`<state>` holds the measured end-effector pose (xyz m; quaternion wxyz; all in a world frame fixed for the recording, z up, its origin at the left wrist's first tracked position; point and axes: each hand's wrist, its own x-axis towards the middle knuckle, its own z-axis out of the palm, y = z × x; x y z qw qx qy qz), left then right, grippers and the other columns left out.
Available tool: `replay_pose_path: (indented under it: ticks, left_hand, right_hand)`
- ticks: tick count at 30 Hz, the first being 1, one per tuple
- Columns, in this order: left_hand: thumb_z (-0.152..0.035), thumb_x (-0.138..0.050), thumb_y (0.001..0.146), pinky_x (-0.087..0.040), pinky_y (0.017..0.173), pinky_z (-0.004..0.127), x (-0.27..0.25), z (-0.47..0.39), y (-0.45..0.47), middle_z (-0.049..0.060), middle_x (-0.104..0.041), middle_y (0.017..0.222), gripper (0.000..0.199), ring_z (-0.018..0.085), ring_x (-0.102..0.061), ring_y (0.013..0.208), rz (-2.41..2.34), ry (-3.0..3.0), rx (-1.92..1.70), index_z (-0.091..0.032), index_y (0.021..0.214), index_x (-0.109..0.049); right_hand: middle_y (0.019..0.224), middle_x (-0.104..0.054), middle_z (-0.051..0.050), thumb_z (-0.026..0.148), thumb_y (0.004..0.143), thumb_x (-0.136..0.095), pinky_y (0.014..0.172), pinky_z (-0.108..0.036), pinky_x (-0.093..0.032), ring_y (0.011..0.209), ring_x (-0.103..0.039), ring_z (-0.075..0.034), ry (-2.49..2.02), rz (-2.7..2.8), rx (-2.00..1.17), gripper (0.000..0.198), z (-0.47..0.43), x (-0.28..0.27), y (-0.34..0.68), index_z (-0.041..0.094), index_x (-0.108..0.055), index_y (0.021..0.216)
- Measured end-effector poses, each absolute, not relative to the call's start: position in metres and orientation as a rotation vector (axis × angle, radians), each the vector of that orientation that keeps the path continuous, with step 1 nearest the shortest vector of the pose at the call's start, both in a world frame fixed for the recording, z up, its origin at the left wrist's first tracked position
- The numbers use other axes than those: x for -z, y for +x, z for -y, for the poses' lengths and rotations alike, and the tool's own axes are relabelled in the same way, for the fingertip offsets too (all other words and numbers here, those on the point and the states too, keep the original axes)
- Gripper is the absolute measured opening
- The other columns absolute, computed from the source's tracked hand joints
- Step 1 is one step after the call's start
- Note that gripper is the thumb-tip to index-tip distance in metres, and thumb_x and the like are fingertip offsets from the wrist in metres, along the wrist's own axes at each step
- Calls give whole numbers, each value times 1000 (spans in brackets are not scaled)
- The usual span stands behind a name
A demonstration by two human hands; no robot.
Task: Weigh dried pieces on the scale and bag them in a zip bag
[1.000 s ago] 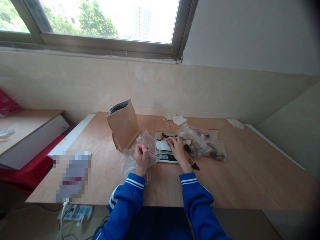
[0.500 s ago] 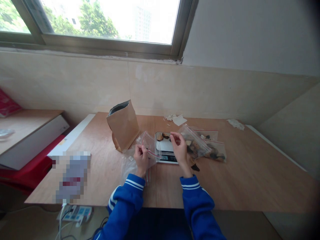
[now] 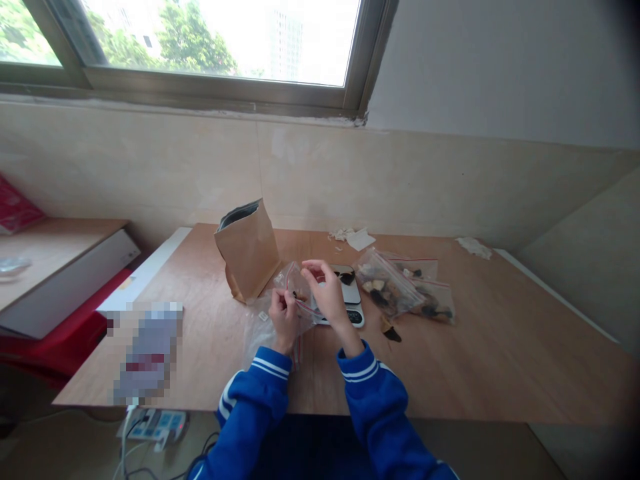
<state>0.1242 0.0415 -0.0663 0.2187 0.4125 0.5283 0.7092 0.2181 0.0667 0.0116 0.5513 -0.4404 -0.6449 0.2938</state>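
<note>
My left hand [image 3: 283, 312] is closed, pinching the rim of a clear zip bag [image 3: 306, 320] with a red seal line. A small dark and brown piece [image 3: 299, 295] shows at that bag. Just above the bag's mouth, my right hand [image 3: 326, 293] has its thumb and fingertips drawn together; whatever they hold is too small to make out. Partly behind my right hand lies a white kitchen scale [image 3: 354, 303]. Dark dried slices [image 3: 345, 275], which look like mushroom, rest on its plate.
Filled zip bags [image 3: 385, 290] of dried slices lie right of the scale, with a loose slice [image 3: 391, 331] nearby. A brown paper bag [image 3: 249, 250] stands open at the back left. Paper scraps [image 3: 360, 239] lie near the wall; a blurred-out object [image 3: 150, 353] is at left.
My right hand has moved left from over the scale to above the zip bag's mouth. My left hand keeps its pinch on the bag, almost unmoved.
</note>
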Motion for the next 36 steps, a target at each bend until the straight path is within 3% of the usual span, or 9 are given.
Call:
replay_pose_path:
  ticks: [3, 6, 13, 16, 20, 26, 32, 36]
  left_hand:
    - [-41, -50, 87, -35, 50, 23, 65, -41, 125, -5, -46, 53, 30, 10, -43, 47, -1469, 1136, -1974, -21, 65, -43]
    - [-42, -51, 87, -35, 49, 22, 66, -40, 125, -6, -44, 53, 31, 9, -41, 46, -1450, 1108, -1991, -21, 65, -42]
    - [-49, -49, 88, -30, 38, 20, 64, -40, 127, -10, -39, 42, 35, 8, -37, 33, -1336, 883, -2008, -22, 69, -40]
    - [-51, -52, 86, -30, 36, 19, 61, -40, 127, -10, -39, 41, 36, 7, -37, 32, -1307, 856, -2010, -22, 69, -40]
    - [-51, -52, 87, -30, 35, 19, 60, -41, 127, -11, -38, 41, 36, 8, -37, 32, -1309, 876, -2012, -22, 69, -40]
    - [-51, -52, 86, -30, 35, 20, 59, -41, 126, -11, -37, 41, 35, 8, -37, 31, -1337, 884, -1988, -22, 70, -39]
    - [-50, -47, 89, -30, 36, 19, 60, -42, 124, -11, -37, 43, 34, 8, -36, 33, -1381, 885, -1959, -22, 71, -39]
    - [-51, -46, 90, -30, 37, 19, 65, -45, 123, -11, -37, 44, 34, 8, -36, 33, -1371, 881, -1959, -23, 73, -39]
  right_hand:
    - [85, -67, -3, 31, 86, -59, 70, -29, -51, 71, -61, -16, -1099, 1581, -707, 19, -63, -13, 222, 19, -62, 101]
    - [88, -67, -3, 30, 86, -60, 70, -29, -51, 73, -62, -16, -1082, 1683, -723, 21, -60, -17, 220, 20, -62, 104]
    - [103, -63, -11, 27, 96, -39, 86, -34, -49, 99, -60, -21, -1080, 1625, -362, 26, -88, 8, 231, 17, -63, 103]
    - [121, -57, -17, 29, 93, -45, 100, -46, -40, 118, -50, -28, -1315, 1709, -164, 31, -112, 39, 243, 15, -61, 115]
    - [141, -43, -21, 39, 92, -52, 102, -51, -34, 129, -39, -35, -1572, 1890, -16, 46, -128, 68, 249, 16, -53, 132]
    - [119, -59, -13, 30, 95, -48, 94, -37, -36, 110, -50, -27, -1573, 2007, -86, 31, -129, 70, 251, 19, -63, 120]
    - [106, -60, -11, 28, 91, -53, 89, -37, -34, 101, -47, -27, -1616, 1873, -63, 22, -129, 73, 253, 20, -70, 102]
    - [101, -58, -11, 19, 83, -56, 90, -38, -35, 98, -46, -27, -1566, 1814, -61, 22, -129, 77, 255, 18, -70, 101]
